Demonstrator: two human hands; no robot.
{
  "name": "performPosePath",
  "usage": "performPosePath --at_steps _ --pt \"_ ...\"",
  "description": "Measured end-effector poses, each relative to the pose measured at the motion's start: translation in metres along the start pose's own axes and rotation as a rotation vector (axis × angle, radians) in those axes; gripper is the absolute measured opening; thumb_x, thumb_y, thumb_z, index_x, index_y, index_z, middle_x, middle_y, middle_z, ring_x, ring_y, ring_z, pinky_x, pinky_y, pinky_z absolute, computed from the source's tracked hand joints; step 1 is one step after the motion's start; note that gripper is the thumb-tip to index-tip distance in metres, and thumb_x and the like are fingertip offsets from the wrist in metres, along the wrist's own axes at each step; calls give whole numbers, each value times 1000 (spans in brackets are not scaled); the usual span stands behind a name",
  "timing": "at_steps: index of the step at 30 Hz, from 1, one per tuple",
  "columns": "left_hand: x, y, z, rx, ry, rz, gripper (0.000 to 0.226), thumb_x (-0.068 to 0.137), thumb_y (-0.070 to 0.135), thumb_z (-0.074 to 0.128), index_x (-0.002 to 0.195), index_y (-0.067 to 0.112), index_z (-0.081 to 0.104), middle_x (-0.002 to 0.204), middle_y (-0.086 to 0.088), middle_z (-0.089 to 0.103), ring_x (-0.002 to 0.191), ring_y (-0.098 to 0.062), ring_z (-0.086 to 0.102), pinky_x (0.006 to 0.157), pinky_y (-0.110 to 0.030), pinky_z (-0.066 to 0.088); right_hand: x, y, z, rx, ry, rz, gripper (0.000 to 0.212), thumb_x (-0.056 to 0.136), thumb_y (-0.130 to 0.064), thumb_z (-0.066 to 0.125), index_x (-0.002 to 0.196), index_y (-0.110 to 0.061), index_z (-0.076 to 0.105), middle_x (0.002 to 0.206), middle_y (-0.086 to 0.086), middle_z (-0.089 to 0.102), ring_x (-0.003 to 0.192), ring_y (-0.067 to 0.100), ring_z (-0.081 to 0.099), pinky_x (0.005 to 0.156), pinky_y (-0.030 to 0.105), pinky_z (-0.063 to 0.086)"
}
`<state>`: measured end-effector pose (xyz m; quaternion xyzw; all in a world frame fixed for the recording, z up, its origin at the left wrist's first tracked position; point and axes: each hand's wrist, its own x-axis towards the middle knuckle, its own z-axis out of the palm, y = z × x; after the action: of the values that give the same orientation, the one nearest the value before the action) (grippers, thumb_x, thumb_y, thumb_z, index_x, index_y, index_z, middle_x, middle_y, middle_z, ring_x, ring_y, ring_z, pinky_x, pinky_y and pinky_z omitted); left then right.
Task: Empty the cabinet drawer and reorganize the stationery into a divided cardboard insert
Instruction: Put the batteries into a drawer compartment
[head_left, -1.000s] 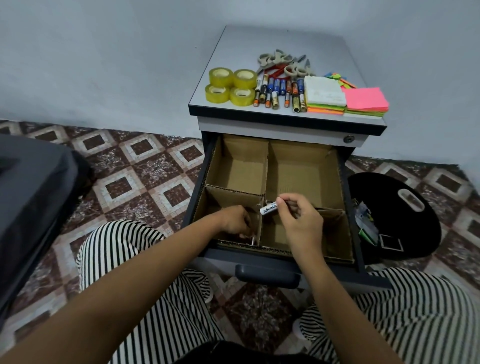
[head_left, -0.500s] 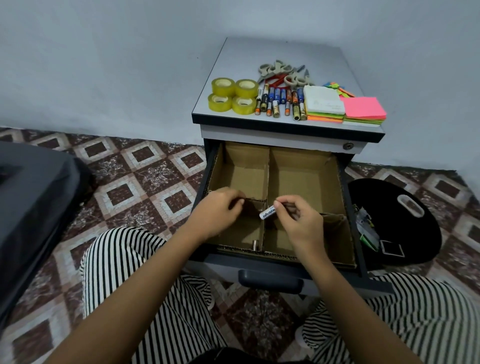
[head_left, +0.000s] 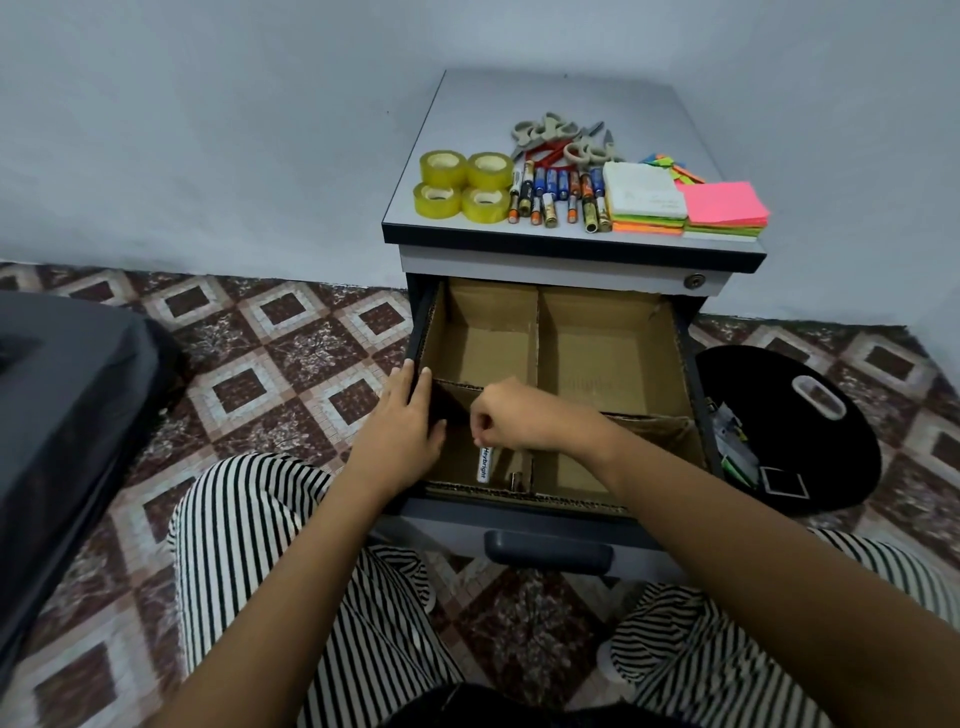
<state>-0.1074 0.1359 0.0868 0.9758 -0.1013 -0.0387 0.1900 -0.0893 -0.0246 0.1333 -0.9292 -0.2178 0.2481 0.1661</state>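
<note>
The open cabinet drawer (head_left: 545, 514) holds a divided cardboard insert (head_left: 587, 358). My right hand (head_left: 519, 415) pinches a white battery (head_left: 484, 464) upright over the insert's front-left compartment. A second battery (head_left: 516, 480) stands there against the divider. My left hand (head_left: 405, 426) rests on the drawer's left edge, fingers straight over the rim. On the cabinet top (head_left: 561, 98) lie several yellow tape rolls (head_left: 465, 184), several batteries (head_left: 558, 195), scissors (head_left: 563, 140) and sticky note pads (head_left: 685, 205).
A black round bag (head_left: 800, 431) with small items lies on the tiled floor right of the cabinet. A dark grey object (head_left: 62, 415) sits at the left. My knees in striped trousers (head_left: 260, 545) flank the drawer. A wall is close behind.
My right hand moved left and down, turning the battery upright over the front-left compartment. My left hand left that compartment and went to the drawer's left edge. The view shifted down.
</note>
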Motion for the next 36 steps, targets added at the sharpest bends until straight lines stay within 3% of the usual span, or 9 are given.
performPosePath --at_steps 4,9,12,17,21,26,32,36 --pt "-1 0 0 -5 -3 5 68 97 29 45 150 8 8 158 -12 -3 146 -25 -2 117 -34 9 10 0 4 -81 -93 34 12 90 -6 55 89 -5 67 82 4 64 67 9 55 55 12 37" --pt "-2 1 0 -16 1 2 68 97 30 44 150 9 6 158 -11 -4 146 -24 -3 117 -33 8 14 -4 6 -210 -143 49 9 87 -2 56 87 -2 65 89 15 67 76 22 59 67 30 47" --pt "-3 0 1 -22 -1 -2 67 98 29 44 150 9 6 158 -11 -4 146 -24 -4 117 -34 8 15 -6 11 -304 -149 15 11 87 0 55 80 -8 58 79 11 59 73 24 58 66 31 46" --pt "-3 0 1 -23 8 10 66 97 24 44 149 7 8 158 -12 -3 146 -24 -3 117 -33 8 14 -9 17 -425 -172 10 11 91 -3 51 94 -3 61 67 2 49 60 18 51 47 24 38" --pt "-4 0 1 -26 5 11 66 97 24 43 150 7 7 158 -12 -4 146 -24 -3 117 -33 9 13 -9 23 -505 -199 14 14 92 -9 51 101 -4 61 83 5 57 72 21 54 58 30 44" --pt "-4 0 0 -35 6 10 65 97 23 43 150 8 6 158 -11 -4 146 -24 -4 117 -33 8 14 -8 24 -512 -200 7 16 93 -14 53 104 -5 61 97 7 63 83 22 57 63 32 44" --pt "-4 0 0 -35 0 7 66 97 22 43 150 8 6 158 -11 -4 146 -23 -4 117 -33 10 10 -10 22 -513 -201 -15 17 94 -16 53 104 -5 61 84 2 51 76 18 50 61 30 42" --pt "-4 0 1 -31 3 9 65 97 21 42 150 8 6 158 -11 -4 146 -23 -4 117 -33 10 7 -9 19 -426 -140 -30 13 91 -7 50 94 -2 62 74 5 56 70 23 53 51 29 41"
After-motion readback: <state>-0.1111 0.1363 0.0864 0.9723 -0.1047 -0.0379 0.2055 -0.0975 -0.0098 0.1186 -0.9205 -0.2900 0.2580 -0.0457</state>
